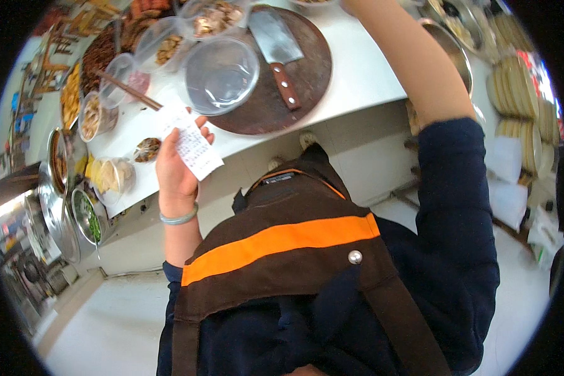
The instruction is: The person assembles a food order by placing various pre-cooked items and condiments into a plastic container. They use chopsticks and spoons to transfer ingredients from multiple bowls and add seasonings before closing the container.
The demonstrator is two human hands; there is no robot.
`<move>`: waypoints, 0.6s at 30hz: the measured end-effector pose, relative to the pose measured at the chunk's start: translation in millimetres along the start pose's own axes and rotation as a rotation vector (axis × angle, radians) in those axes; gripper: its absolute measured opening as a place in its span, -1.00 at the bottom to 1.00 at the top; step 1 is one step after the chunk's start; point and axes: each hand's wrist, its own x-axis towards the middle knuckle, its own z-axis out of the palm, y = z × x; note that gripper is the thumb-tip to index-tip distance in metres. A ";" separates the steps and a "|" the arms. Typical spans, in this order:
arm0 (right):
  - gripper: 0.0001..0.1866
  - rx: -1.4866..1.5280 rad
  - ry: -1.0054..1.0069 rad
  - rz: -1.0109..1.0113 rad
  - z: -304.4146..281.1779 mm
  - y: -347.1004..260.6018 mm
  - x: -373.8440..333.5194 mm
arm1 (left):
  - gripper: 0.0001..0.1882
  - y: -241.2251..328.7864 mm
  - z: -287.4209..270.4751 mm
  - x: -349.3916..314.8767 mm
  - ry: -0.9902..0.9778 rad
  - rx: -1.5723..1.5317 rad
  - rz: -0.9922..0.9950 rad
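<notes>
Left hand [177,168] pinches the slip [191,143] over the desk [357,75] edge at ten o'clock, best kept flat to read; right hand reaches out of frame, state unknowable.

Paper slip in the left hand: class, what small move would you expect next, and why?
Probably bringing the right arm back toward the empty clear bowl. The left hand holds the paper slip up facing the person, the bowl sits empty on the round board beside the cleaver, and the right hand reaches out of view.
</notes>
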 end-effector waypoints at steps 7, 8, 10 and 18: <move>-0.62 0.037 -0.408 0.190 42.7 -38.6 -36.8 | -0.53 1.4 -6.3 -5.5 0.061 -0.099 0.031; -0.66 0.066 -0.427 0.200 51.2 -37.8 -43.4 | -0.53 1.0 -6.4 -5.7 0.076 -0.105 0.043; -0.66 0.088 -0.488 0.199 71.6 -36.1 -49.2 | -0.53 -0.3 -5.1 -7.4 0.125 -0.105 0.070; -0.62 0.352 -0.824 0.284 115.6 -13.8 -45.6 | -0.53 -11.4 18.1 1.0 0.206 -0.187 0.187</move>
